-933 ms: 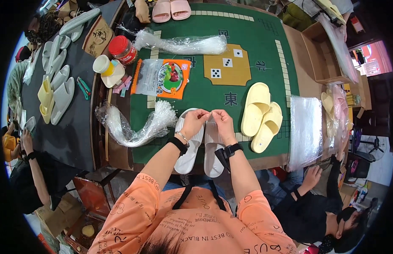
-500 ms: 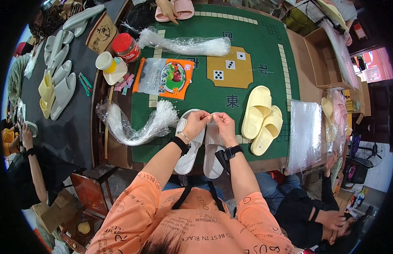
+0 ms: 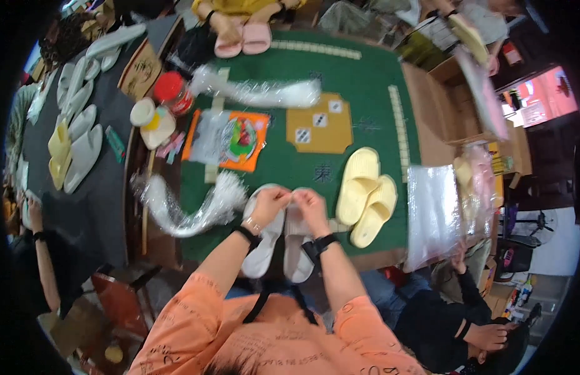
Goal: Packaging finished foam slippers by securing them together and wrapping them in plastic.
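Note:
A pair of pale grey slippers [image 3: 259,257] lies side by side at the near edge of a green table mat, toes pointing away from me. Over their toe ends my left hand [image 3: 269,206] and my right hand [image 3: 310,210] meet, each pinched at thumb and forefinger. Whatever is between the fingertips is too small and blurred to make out. Left of my hands is a plastic-wrapped bundle of thin clear ties [image 3: 202,212], its loose ends fanned toward the slippers. To the right rests a pair of yellow slippers [image 3: 359,190].
A second wrapped bundle [image 3: 265,92], an orange-and-clear package [image 3: 243,142] and a red-lidded jar [image 3: 173,91] are farther off. Across the table, a person's hands touch pink slippers [image 3: 256,39]. Clear plastic bags [image 3: 432,212] lie right. More slippers [image 3: 84,159] sit on the dark left table.
My view has tipped, so the table sits lower and more to the left. Both hands stay pinched together above the grey slippers. More of the person across the table shows.

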`<state>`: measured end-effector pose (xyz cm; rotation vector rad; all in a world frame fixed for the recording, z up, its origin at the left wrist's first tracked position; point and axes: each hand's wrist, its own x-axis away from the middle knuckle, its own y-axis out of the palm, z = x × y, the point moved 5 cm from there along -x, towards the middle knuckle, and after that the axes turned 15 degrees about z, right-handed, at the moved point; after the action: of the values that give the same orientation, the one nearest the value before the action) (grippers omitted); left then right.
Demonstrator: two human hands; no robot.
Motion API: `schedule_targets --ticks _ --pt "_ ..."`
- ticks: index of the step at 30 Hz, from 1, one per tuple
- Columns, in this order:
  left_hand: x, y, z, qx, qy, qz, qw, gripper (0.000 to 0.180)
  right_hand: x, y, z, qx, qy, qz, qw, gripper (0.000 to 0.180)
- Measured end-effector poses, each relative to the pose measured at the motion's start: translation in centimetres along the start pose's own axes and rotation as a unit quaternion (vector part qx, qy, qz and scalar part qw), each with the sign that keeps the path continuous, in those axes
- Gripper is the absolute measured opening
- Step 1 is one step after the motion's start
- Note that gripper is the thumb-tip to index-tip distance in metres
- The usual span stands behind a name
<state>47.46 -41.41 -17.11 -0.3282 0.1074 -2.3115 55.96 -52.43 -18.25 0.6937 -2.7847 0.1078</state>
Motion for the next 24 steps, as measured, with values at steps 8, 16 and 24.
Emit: schedule_targets --ticks 8,16,24 --pt "0.7 -0.5 -2.4 0.011 0.013 0.012 1.0 0.006 0.8 0.6 1.6 0.045 -0.006 -0.003 0.999 0.013" --pt "0.7 0.5 -2.1 0.114 -0.062 0.017 0.991 0.003 0.7 0.2 2.7 -0.029 0.047 0.051 0.997 0.015" --pt "2.4 -0.5 0.9 -0.141 0.235 0.069 0.959 0.032 0.8 -0.7 0.7 0.294 -0.258 0.06 0.918 0.026"
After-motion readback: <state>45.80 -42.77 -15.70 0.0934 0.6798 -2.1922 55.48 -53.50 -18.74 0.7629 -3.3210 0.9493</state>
